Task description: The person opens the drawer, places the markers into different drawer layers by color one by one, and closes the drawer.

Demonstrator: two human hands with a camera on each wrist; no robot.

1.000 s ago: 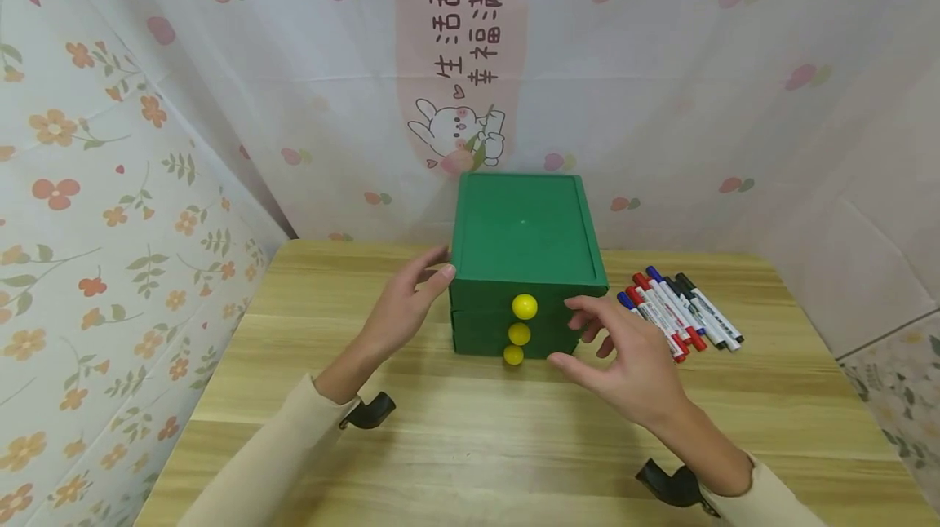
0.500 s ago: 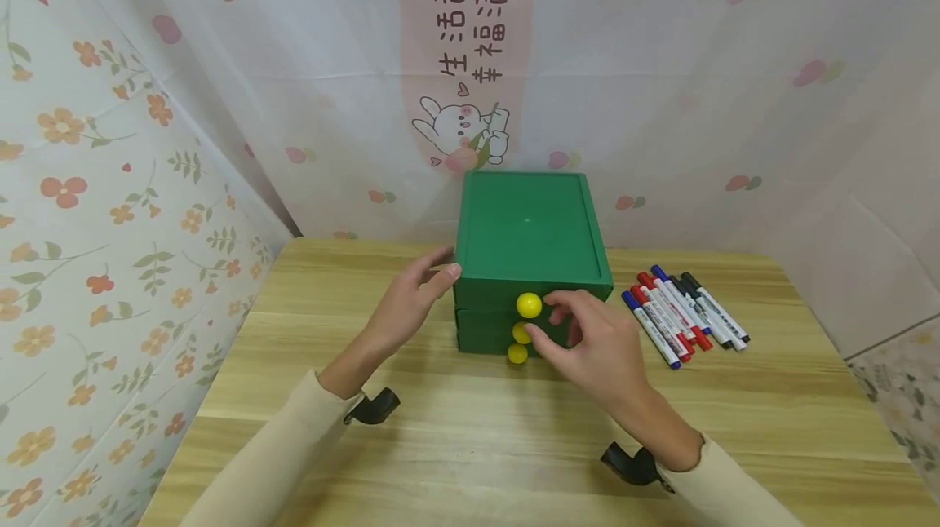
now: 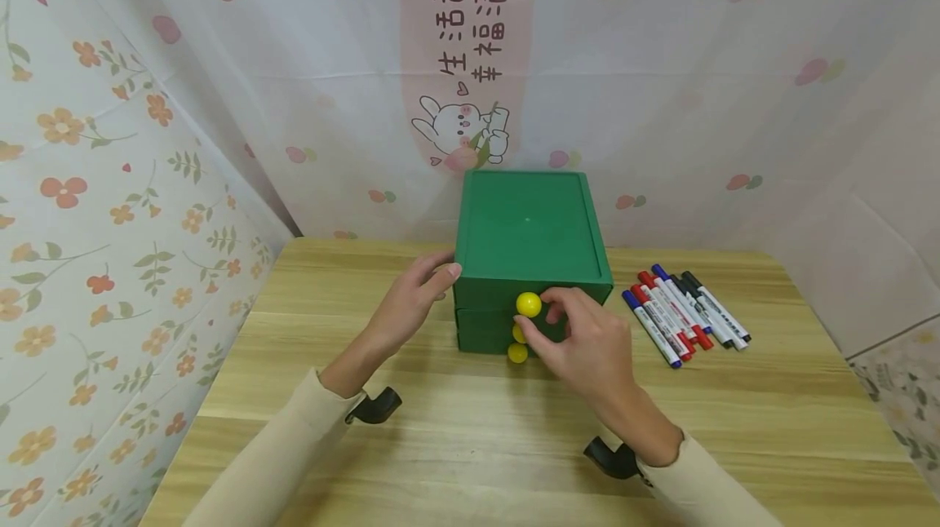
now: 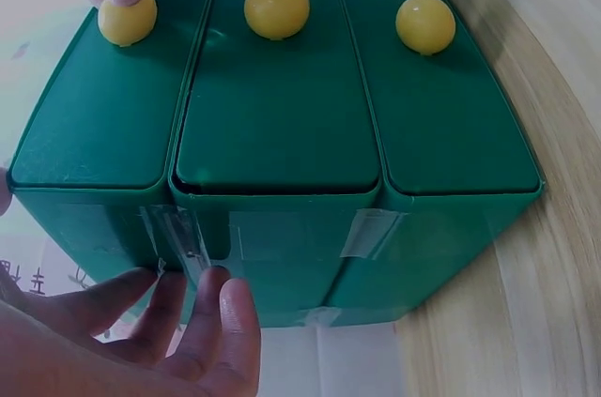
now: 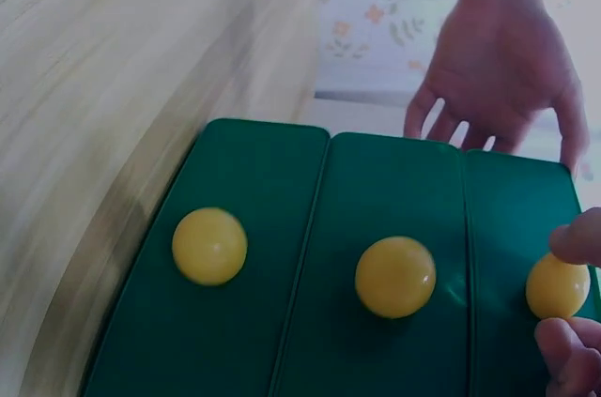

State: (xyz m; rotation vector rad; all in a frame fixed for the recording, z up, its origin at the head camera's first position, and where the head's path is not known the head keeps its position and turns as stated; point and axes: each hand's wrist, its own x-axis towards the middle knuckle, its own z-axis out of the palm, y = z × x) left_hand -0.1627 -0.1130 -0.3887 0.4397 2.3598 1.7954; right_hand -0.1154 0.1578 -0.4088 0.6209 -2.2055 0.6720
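Glossy yellow ball knobs [image 4: 277,8] stud the smooth green plastic drawer cabinet [image 3: 527,225] before me, its side bearing shiny clear tape [image 4: 372,232]. My cloth sleeves [image 3: 260,441] look matt above the wood-grain tabletop [image 3: 470,449].

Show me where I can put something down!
Bare table lies between the sleeves, in front of the green box, and left of the left grip. Right of the box is crowded with markers, its front by the right grip.
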